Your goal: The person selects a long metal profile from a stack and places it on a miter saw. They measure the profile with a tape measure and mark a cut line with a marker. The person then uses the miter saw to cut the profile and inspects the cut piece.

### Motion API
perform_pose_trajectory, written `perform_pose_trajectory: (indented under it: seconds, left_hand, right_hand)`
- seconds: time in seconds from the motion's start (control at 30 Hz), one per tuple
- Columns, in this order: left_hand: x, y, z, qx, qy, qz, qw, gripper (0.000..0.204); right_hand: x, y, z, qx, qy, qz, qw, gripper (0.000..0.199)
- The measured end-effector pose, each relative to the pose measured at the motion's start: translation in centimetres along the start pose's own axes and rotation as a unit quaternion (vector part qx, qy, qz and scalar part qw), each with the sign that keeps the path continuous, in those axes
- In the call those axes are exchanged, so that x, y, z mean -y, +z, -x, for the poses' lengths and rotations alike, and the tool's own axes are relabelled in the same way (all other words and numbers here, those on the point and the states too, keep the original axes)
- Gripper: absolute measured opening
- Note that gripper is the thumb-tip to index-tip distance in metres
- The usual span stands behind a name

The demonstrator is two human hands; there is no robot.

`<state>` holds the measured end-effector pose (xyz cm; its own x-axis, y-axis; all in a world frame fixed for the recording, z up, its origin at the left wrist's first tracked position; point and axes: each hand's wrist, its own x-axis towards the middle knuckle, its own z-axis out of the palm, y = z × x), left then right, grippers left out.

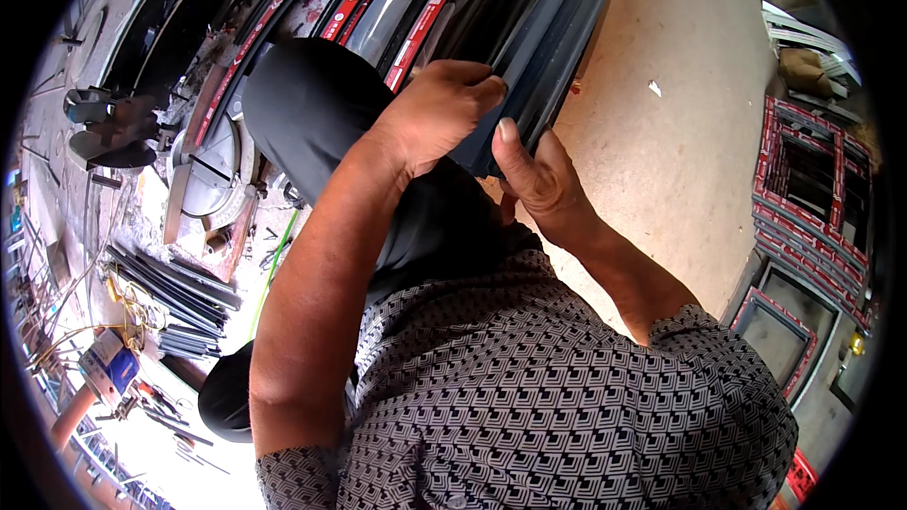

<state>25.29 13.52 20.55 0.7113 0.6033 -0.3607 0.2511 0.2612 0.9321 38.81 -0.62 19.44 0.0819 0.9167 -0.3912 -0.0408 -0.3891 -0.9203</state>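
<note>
A long dark grey profile [548, 47], probably a window or door frame section, runs from the far edge down to my hands. My right hand [546, 184] grips its near end, thumb on the upper face and fingers around the far side. At the profile's left edge my left hand [442, 113] is closed, its fingers curled and pressed together. Whatever is between those fingertips, if anything, is hidden. Other long profiles with red printed tape [435, 14] lie to the left of it. My knee in dark trousers [307, 99] rises beside my left hand.
At the left stands a round-based cutting machine [213, 175], with a bundle of dark strips [179, 297] on the floor nearer me. A green line [277, 264] lies beside them. Stacked red-taped frames [812, 194] line the right side, beyond the pale floor [690, 113].
</note>
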Motion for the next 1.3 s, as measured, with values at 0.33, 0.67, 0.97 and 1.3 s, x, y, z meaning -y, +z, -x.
perform_pose_trajectory:
  seconds: [0.33, 0.67, 0.97, 1.3]
  left_hand:
    - [-0.3, 0.1, 0.1, 0.013, -0.003, 0.006, 1.0, 0.022]
    - [-0.6, 0.2, 0.1, -0.002, -0.099, 0.089, 0.991, 0.062]
    - [0.0, 0.3, -1.9, 0.038, -0.102, 0.006, 0.994, 0.07]
    - [-1.1, -0.1, -3.0, 0.081, -0.109, -0.163, 0.977, 0.049]
  right_hand:
    - [2.0, 2.6, -1.1, -0.061, -0.094, -0.037, 0.993, 0.064]
    - [1.5, 2.9, -1.7, -0.053, -0.098, 0.007, 0.994, 0.077]
    - [-0.9, 2.8, -2.1, -0.13, -0.084, 0.053, 0.986, 0.093]
    - [-2.1, 2.1, -2.0, -0.134, -0.045, 0.142, 0.98, 0.108]
